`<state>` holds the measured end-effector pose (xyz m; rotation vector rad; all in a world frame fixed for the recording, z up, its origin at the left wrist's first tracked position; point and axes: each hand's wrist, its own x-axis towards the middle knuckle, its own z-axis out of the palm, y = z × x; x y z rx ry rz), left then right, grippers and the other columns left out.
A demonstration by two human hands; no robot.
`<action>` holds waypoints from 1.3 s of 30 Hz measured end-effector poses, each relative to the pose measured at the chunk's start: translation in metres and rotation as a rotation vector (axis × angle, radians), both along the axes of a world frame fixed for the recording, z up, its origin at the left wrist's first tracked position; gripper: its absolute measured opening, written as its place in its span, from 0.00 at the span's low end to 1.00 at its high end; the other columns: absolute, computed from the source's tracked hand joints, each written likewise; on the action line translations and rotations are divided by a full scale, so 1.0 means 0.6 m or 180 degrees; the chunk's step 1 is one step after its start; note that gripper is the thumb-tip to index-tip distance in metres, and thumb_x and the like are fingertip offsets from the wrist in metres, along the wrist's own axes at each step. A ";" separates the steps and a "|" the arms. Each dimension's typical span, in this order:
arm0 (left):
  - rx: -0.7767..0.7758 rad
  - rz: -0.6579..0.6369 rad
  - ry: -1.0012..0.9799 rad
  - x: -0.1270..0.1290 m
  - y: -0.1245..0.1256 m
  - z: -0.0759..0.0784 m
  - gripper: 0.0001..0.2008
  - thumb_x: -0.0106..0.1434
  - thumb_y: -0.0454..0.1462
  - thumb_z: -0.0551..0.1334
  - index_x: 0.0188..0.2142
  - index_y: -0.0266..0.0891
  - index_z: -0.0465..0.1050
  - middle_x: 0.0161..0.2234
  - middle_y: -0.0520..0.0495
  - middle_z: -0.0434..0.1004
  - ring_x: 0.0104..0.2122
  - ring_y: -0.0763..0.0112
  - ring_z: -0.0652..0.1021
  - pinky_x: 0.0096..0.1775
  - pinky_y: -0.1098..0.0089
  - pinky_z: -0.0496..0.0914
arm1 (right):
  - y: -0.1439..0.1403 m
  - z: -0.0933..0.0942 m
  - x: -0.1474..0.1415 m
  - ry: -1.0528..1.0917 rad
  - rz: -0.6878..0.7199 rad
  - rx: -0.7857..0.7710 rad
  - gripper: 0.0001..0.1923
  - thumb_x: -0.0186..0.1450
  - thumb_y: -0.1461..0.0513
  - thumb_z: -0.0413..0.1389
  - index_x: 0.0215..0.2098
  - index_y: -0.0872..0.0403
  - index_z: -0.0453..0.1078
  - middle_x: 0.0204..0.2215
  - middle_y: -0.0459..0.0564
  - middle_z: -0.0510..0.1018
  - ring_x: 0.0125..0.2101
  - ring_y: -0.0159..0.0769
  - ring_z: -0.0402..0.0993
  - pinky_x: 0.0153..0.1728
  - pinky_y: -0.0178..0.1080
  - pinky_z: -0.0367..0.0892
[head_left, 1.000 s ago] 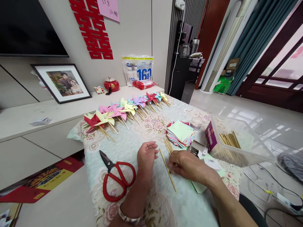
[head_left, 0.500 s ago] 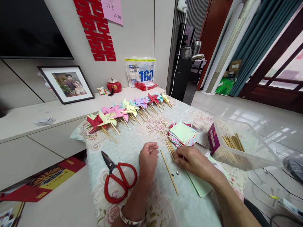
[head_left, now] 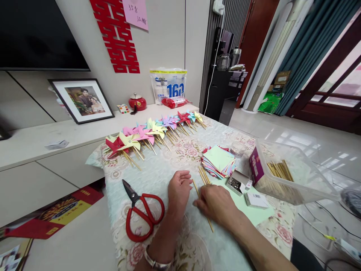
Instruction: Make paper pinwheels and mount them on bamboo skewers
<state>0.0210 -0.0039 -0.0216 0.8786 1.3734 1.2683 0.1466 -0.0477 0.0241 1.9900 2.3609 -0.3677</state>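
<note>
My left hand (head_left: 178, 191) rests on the flowered tablecloth, palm half up, fingers loosely curled, holding nothing. Just right of it my right hand (head_left: 213, 203) lies palm down over a thin wooden stick (head_left: 210, 226), fingertips on the cloth; whether it grips the stick or anything small is hidden. A light green paper sheet (head_left: 255, 214) lies under and to the right of that hand. A few more sticks (head_left: 202, 174) lie just beyond the hands.
Red scissors (head_left: 142, 213) lie left of my left hand. Behind are a stack of coloured paper squares (head_left: 218, 160), an open box of pins (head_left: 236, 183), a clear tub of sticks (head_left: 284, 175) and a row of finished pinwheels (head_left: 152, 131).
My right hand slid left and nearer, from the loose sticks onto the single stick. It uncovered the pin box and a small white box. My left hand barely moved.
</note>
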 end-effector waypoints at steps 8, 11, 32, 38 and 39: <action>0.0038 0.0144 -0.0080 -0.003 -0.001 0.000 0.13 0.47 0.29 0.61 0.35 0.37 0.74 0.34 0.43 0.78 0.29 0.67 0.78 0.27 0.71 0.71 | 0.002 -0.005 0.004 0.0060 -0.0249 0.0108 0.13 0.66 0.58 0.53 0.31 0.54 0.77 0.33 0.59 0.84 0.34 0.48 0.80 0.30 0.39 0.58; 0.0002 0.0010 -0.0281 0.002 -0.008 0.008 0.13 0.49 0.32 0.63 0.36 0.36 0.74 0.34 0.42 0.79 0.28 0.67 0.78 0.27 0.71 0.70 | 0.003 -0.002 0.008 0.0361 -0.0338 0.0281 0.12 0.66 0.58 0.53 0.28 0.53 0.75 0.29 0.55 0.83 0.31 0.43 0.79 0.28 0.38 0.53; 0.0239 -0.0538 -0.1436 0.003 -0.025 0.039 0.08 0.51 0.39 0.68 0.27 0.36 0.73 0.22 0.51 0.74 0.22 0.76 0.69 0.26 0.74 0.61 | 0.005 -0.010 0.012 0.1962 0.0213 0.0190 0.18 0.69 0.58 0.49 0.22 0.53 0.55 0.21 0.41 0.64 0.24 0.29 0.58 0.26 0.33 0.51; 0.0270 -0.0521 -0.1477 0.005 -0.027 0.041 0.06 0.51 0.37 0.67 0.25 0.37 0.71 0.21 0.52 0.73 0.21 0.77 0.67 0.26 0.74 0.60 | 0.003 -0.006 0.007 0.1978 0.0323 0.0182 0.15 0.67 0.63 0.50 0.22 0.52 0.54 0.21 0.41 0.64 0.24 0.29 0.58 0.27 0.34 0.51; 0.0246 -0.0504 -0.1507 0.006 -0.028 0.044 0.07 0.51 0.37 0.67 0.25 0.38 0.71 0.20 0.53 0.73 0.21 0.78 0.67 0.26 0.74 0.60 | 0.001 -0.004 0.006 0.1987 0.0332 0.0180 0.15 0.66 0.63 0.50 0.22 0.52 0.54 0.21 0.41 0.64 0.24 0.29 0.58 0.27 0.34 0.51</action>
